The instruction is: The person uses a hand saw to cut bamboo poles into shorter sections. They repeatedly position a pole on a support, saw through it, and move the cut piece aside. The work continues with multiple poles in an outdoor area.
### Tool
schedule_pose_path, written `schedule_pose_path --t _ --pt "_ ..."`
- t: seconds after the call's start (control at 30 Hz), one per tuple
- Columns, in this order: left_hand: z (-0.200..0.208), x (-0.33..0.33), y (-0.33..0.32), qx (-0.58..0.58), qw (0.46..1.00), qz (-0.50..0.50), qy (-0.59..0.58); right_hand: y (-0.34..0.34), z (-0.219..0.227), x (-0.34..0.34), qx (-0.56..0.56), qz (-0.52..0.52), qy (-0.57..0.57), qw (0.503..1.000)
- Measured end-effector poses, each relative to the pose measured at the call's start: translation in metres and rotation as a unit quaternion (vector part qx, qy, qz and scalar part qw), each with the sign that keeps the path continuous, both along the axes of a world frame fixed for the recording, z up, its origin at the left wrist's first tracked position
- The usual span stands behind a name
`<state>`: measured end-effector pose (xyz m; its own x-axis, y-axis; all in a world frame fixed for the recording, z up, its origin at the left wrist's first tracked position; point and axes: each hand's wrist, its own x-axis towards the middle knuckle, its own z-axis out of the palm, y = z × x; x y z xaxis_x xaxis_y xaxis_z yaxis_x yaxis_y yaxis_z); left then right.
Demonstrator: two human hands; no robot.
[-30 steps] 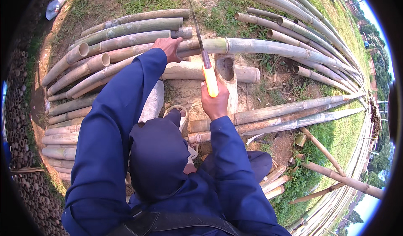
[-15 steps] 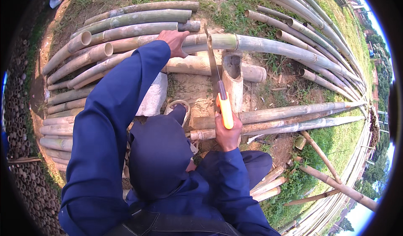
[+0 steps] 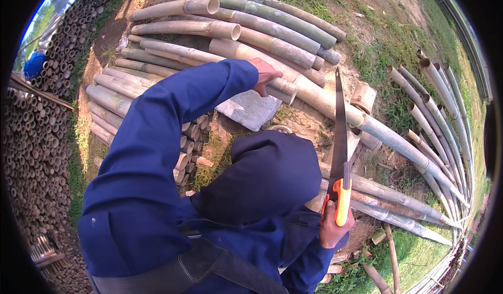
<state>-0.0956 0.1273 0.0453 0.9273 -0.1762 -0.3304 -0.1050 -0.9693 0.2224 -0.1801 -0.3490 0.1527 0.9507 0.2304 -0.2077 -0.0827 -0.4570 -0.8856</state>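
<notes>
My left hand (image 3: 267, 76) is closed around a bamboo pole (image 3: 283, 87), close to its cut end. That pole stretches left among other poles, partly hidden by my sleeve. Right beside it runs a thicker, longer bamboo pole (image 3: 317, 92), slanting from upper left to lower right. My right hand (image 3: 334, 227) grips the handle of a handsaw (image 3: 340, 131), orange and yellow with dark parts. The saw's long blade points up and crosses in front of the thicker pole; whether it touches cannot be made out. A pale stone block (image 3: 249, 108) lies under my left forearm.
Several cut bamboo poles (image 3: 272, 19) lie stacked ahead and left. More poles (image 3: 440, 111) fan out at the right. A short bamboo stump (image 3: 363, 97) stands beyond the blade. Stacked bamboo ends (image 3: 39, 152) fill the far left, and poles (image 3: 382, 186) lie right of my knees.
The view has swung left. The saw has come away from the cut on the pole, back toward my body. The piece in my left hand now shows a free end.
</notes>
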Motion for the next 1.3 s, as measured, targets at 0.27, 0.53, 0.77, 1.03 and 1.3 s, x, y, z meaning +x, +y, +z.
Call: schedule_pose_path --t 0.27,0.53,0.77,1.03,1.3 --pt "-0.076 -0.080 0.136 0.032 0.991 0.128 -0.003 -0.003 0.021 -0.003 0.034 0.030 -0.079 0.996" --pt "-0.117 -0.072 0.160 0.120 0.984 0.133 -0.021 -0.037 0.063 -0.034 0.069 -0.068 -0.158 0.983" --pt "-0.102 -0.084 0.173 0.157 0.978 0.137 -0.018 -0.059 0.082 -0.063 0.146 -0.241 -0.184 0.942" --pt "-0.039 -0.112 0.105 0.175 0.968 0.135 -0.114 -0.078 0.054 -0.054 0.202 -0.422 -0.296 0.833" --pt "-0.079 -0.060 0.115 0.236 0.953 0.180 -0.066 -0.126 0.045 -0.063 0.210 -0.518 -0.276 0.782"
